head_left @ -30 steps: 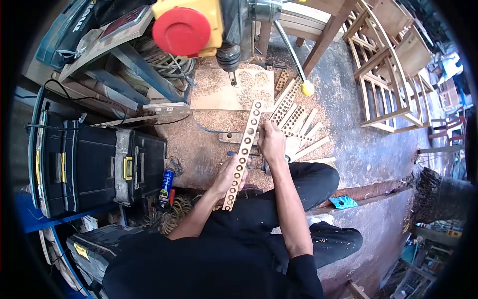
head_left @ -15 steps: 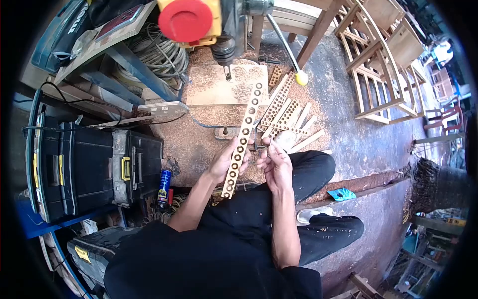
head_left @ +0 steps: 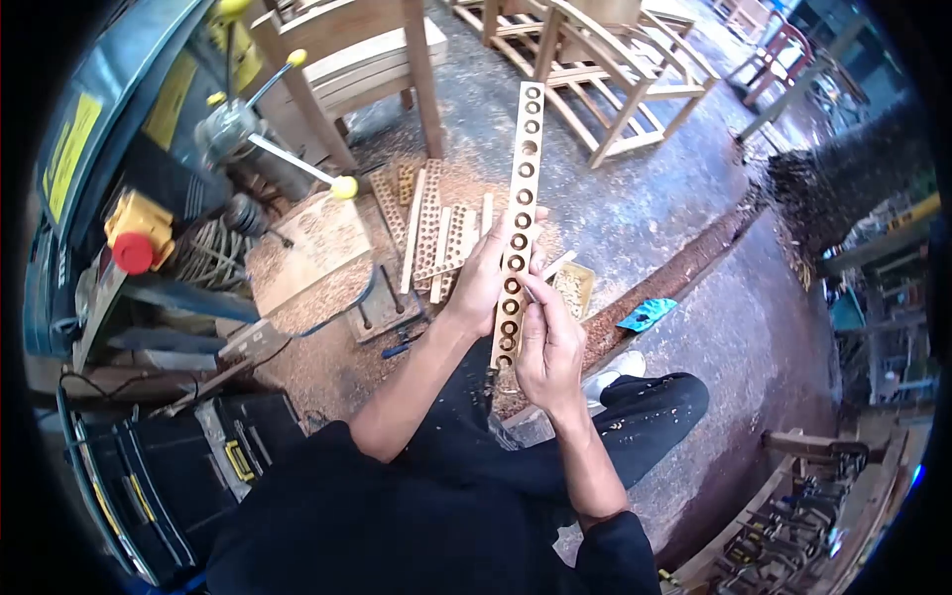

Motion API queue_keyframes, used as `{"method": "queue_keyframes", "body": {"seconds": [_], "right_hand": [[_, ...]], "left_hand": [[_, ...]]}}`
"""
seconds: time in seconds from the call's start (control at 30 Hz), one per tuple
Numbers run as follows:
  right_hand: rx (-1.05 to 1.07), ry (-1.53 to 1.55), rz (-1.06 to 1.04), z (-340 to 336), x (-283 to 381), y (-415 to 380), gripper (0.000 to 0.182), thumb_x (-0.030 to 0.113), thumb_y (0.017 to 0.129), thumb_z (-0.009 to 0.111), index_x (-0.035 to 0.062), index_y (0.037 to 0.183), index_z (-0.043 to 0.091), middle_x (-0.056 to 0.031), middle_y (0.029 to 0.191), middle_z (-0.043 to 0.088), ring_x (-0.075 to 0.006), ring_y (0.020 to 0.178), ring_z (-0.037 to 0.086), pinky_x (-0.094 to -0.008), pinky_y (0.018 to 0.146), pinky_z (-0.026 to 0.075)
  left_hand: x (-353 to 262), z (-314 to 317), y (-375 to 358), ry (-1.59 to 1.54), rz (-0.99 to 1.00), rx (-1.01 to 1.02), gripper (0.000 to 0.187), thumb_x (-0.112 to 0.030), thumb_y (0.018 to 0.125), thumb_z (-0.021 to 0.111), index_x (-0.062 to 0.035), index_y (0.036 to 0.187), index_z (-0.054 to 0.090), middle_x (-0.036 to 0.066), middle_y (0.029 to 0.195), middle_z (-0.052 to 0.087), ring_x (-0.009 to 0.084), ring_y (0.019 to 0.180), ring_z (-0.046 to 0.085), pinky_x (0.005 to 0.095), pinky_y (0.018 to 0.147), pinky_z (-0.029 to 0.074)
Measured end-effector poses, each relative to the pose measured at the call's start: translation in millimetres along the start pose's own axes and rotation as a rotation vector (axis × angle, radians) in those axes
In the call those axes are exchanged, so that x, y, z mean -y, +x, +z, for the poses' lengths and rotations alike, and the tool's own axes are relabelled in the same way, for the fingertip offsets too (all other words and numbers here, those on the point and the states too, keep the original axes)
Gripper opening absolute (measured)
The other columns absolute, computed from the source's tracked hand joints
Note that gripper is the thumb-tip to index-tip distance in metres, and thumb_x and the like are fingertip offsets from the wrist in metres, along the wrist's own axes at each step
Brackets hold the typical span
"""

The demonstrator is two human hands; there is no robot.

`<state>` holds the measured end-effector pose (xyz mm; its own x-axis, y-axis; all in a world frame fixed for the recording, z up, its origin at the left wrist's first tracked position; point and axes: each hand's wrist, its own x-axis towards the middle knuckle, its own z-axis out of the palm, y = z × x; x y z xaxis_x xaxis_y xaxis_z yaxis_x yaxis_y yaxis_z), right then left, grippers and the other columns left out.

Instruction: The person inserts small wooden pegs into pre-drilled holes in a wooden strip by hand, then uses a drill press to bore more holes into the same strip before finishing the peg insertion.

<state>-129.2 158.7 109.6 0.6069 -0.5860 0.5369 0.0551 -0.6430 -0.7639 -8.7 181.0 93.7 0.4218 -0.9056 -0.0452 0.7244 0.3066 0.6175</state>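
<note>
A long pale wooden strip [head_left: 527, 159] with a row of round holes stands nearly upright in front of me. My left hand [head_left: 483, 283] is wrapped around its lower middle from the left side. My right hand [head_left: 550, 352] is closed in a pinch at the strip's right edge, beside the lower holes. A thin, small thing seems to show between those fingertips, too small to name. Behind the strip, more drilled wooden strips [head_left: 432, 223] and plain sticks lie on the floor among shavings.
A drill press with a chuck [head_left: 246, 215] and lever [head_left: 297, 164] stands left, over a shaving-covered board [head_left: 309, 253]. A yellowish tray [head_left: 585, 288] of wood bits is beyond my right hand. A blue packet [head_left: 647, 314], wooden chair frames [head_left: 625, 109] and black toolboxes [head_left: 183, 471] surround me.
My view has turned right, away from the drill press. The strip has been raised and stands more upright. My right hand has come from beside the strip to its edge.
</note>
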Motion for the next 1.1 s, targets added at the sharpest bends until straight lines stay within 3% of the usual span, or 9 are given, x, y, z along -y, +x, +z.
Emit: {"method": "queue_keyframes", "body": {"seconds": [0.13, 0.27, 0.4, 0.43, 0.57, 0.63, 0.73, 0.97, 1.1], "right_hand": [[-0.110, -0.066, 0.013, -59, -44, 30, 0.029, -0.002, 0.090, 0.045, 0.0010, 0.117, 0.055, -0.0204, 0.088, 0.063, -0.0301, 0.075, 0.065, -0.0361, 0.063, 0.049], [-0.346, -0.101, 0.216, -93, -112, 40, 0.025, 0.006, 0.095, 0.045, -0.0008, 0.119, 0.046, -0.0078, 0.069, 0.054, -0.0174, 0.060, 0.053, -0.0305, 0.059, 0.044], [-0.274, 0.018, 0.491, -111, -172, 15, 0.014, 0.007, 0.094, 0.048, -0.0006, 0.105, 0.051, -0.0078, 0.078, 0.061, -0.0126, 0.068, 0.056, -0.0285, 0.063, 0.046], [-0.298, 0.072, 0.598, -109, -181, 9, 0.013, 0.005, 0.093, 0.044, -0.0011, 0.102, 0.051, -0.0127, 0.079, 0.062, -0.0196, 0.070, 0.061, -0.0347, 0.064, 0.048], [-0.490, 0.006, 0.535, -98, -208, 1, 0.013, 0.005, 0.094, 0.042, -0.0004, 0.102, 0.051, -0.0135, 0.083, 0.062, -0.0204, 0.077, 0.062, -0.0341, 0.069, 0.049], [-0.608, 0.032, 0.382, -99, -209, 22, 0.015, 0.005, 0.095, 0.041, -0.0017, 0.105, 0.049, -0.0153, 0.085, 0.062, -0.0212, 0.076, 0.063, -0.0336, 0.069, 0.049], [-0.433, -0.051, 0.557, -114, -205, 32, 0.013, 0.003, 0.094, 0.045, -0.0017, 0.106, 0.048, -0.0153, 0.081, 0.064, -0.0234, 0.070, 0.065, -0.0335, 0.062, 0.050], [-0.211, -0.304, 0.244, -127, -198, 26, 0.014, -0.001, 0.081, 0.062, 0.0023, 0.094, 0.060, -0.0144, 0.076, 0.065, -0.0303, 0.066, 0.066, -0.0354, 0.057, 0.051], [-0.144, -0.344, 0.208, -121, -197, 25, 0.010, -0.002, 0.082, 0.063, -0.0009, 0.092, 0.060, -0.0146, 0.077, 0.065, -0.0255, 0.066, 0.067, -0.0310, 0.057, 0.050]], "left_hand": [[36, 52, 76, -0.002, -0.070, 0.104, 0.041, -0.040, 0.101, 0.032, -0.0053, 0.117, 0.046, 0.004, 0.072, 0.051, 0.0103, 0.057, 0.049, 0.0222, 0.052, 0.045], [100, 58, 157, 0.257, -0.129, 0.128, 0.042, -0.043, 0.101, 0.029, -0.0060, 0.109, 0.047, 0.004, 0.072, 0.055, 0.0106, 0.056, 0.051, 0.0220, 0.050, 0.045], [161, 44, 187, 0.318, -0.148, 0.054, 0.041, -0.041, 0.101, 0.031, -0.0049, 0.111, 0.047, 0.004, 0.073, 0.055, 0.0107, 0.057, 0.052, 0.0242, 0.052, 0.047], [176, 37, 190, 0.327, -0.124, 0.056, 0.043, -0.043, 0.101, 0.030, -0.0048, 0.112, 0.048, 0.005, 0.075, 0.057, 0.0112, 0.061, 0.054, 0.0241, 0.055, 0.049], [196, 28, 179, 0.133, -0.460, -0.007, 0.049, -0.046, 0.100, 0.030, -0.0047, 0.122, 0.046, 0.008, 0.085, 0.060, 0.0129, 0.073, 0.061, 0.0243, 0.067, 0.053], [193, 33, 171, 0.144, -0.429, 0.133, 0.051, -0.046, 0.100, 0.030, -0.0052, 0.128, 0.042, 0.008, 0.089, 0.061, 0.0130, 0.077, 0.062, 0.0248, 0.070, 0.054], [183, 35, 178, 0.206, -0.418, 0.173, 0.053, -0.044, 0.100, 0.032, -0.0065, 0.137, 0.036, 0.008, 0.089, 0.061, 0.0128, 0.077, 0.062, 0.0252, 0.068, 0.054], [154, 21, 210, 0.071, -0.378, 0.121, 0.050, -0.048, 0.098, 0.037, -0.0130, 0.134, 0.038, 0.000, 0.064, 0.045, 0.0081, 0.048, 0.047, 0.0222, 0.041, 0.041], [154, 26, 210, 0.142, -0.359, 0.040, 0.035, -0.038, 0.097, 0.049, -0.0132, 0.121, 0.045, -0.002, 0.061, 0.045, 0.0079, 0.043, 0.044, 0.0224, 0.036, 0.037]]}}
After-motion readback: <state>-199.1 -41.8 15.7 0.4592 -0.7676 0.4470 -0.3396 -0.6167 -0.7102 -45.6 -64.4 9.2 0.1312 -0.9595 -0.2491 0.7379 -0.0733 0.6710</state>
